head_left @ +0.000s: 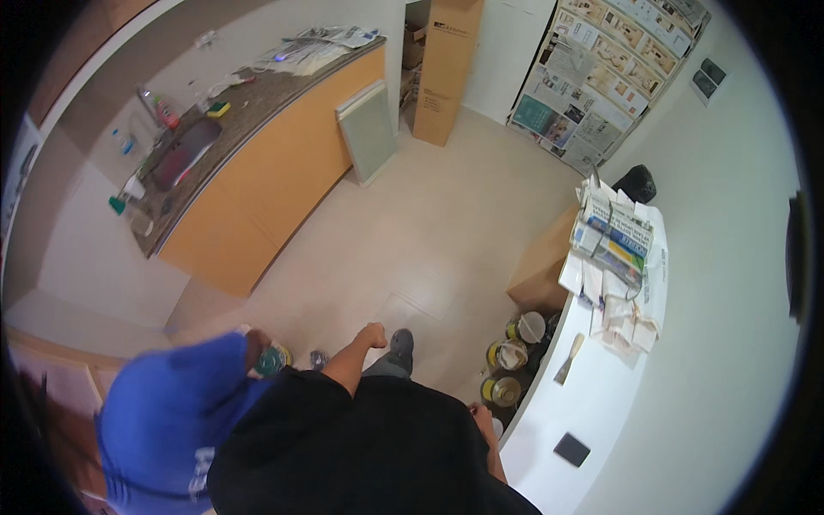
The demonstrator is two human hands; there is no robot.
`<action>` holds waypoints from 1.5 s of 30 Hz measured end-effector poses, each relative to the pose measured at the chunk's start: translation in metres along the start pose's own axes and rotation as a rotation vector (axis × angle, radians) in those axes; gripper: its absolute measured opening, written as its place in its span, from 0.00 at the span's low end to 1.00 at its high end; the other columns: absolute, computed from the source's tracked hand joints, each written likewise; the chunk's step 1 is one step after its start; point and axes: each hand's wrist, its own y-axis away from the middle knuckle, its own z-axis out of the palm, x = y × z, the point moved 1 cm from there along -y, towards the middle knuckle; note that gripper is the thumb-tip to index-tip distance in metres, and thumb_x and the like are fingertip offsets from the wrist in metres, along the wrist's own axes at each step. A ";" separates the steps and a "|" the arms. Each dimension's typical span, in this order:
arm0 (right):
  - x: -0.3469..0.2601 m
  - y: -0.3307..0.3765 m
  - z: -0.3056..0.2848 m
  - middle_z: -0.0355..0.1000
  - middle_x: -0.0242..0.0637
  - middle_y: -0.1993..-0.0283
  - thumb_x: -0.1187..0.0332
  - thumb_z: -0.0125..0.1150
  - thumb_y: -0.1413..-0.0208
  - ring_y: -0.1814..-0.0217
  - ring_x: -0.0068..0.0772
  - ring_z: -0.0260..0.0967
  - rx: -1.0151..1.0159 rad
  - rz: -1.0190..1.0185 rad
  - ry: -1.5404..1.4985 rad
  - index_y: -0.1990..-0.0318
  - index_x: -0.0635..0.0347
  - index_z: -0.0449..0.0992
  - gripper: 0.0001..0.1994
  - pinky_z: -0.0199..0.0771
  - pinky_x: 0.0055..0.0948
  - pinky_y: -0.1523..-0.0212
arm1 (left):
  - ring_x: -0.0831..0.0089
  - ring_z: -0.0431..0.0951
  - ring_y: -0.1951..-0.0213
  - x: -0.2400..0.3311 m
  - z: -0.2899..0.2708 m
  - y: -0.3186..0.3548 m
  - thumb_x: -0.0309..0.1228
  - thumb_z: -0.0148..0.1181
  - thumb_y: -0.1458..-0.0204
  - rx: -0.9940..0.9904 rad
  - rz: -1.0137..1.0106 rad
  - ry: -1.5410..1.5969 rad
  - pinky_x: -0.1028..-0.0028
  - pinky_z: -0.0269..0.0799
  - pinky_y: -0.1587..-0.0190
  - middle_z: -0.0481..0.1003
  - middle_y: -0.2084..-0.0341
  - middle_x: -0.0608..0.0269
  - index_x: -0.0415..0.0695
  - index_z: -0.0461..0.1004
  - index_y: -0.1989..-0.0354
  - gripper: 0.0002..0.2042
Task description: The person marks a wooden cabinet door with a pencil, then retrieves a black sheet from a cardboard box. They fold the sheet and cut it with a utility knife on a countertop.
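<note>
My left hand hangs over the floor in front of me, its fingers curled into a loose fist with nothing seen in them. Below it shows my grey shoe. My right hand is down beside the near edge of the white table, its fingers partly hidden. Close to that hand stands an open paint can, with a second can behind it. Something small and white shows right beside the right hand; whether I touch it is unclear.
A person in a blue shirt bends at my left, by a green-topped can. On the white table lie a scraper, a black flat object and bundled newspapers. A counter with a sink stands far left.
</note>
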 end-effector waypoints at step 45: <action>-0.342 -1.106 -0.578 0.77 0.43 0.74 0.61 0.64 0.39 0.75 0.32 0.74 -0.011 -0.203 0.067 0.65 0.67 0.79 0.14 0.76 0.35 0.69 | 0.59 0.70 0.38 0.428 -0.982 -0.706 0.40 0.66 0.41 1.249 0.152 0.814 0.60 0.69 0.38 0.70 0.40 0.49 0.39 0.69 0.36 0.28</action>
